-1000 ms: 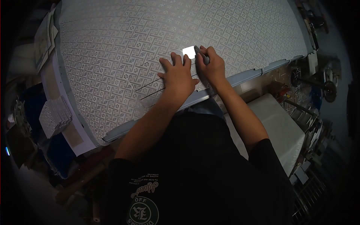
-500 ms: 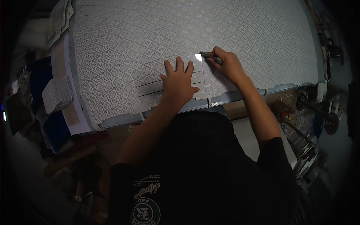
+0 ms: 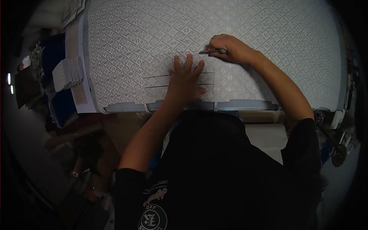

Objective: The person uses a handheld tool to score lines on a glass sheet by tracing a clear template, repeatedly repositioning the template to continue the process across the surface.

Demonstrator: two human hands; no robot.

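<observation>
Here, we pinch a slim dark tool [image 3: 214, 51] in the fingers of our right hand [image 3: 231, 48], the nearer one, the tool's long axis running side to side over the patterned sheet [image 3: 260, 28], tip leftward, just beyond our left hand [image 3: 184, 81], fingers spread.

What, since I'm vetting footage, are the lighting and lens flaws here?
Head view: dim overall, corners fading to black; head view: the patterned surface bows at its right edge, likely lens distortion; head view: the left hand looks darker than the right hand.
</observation>
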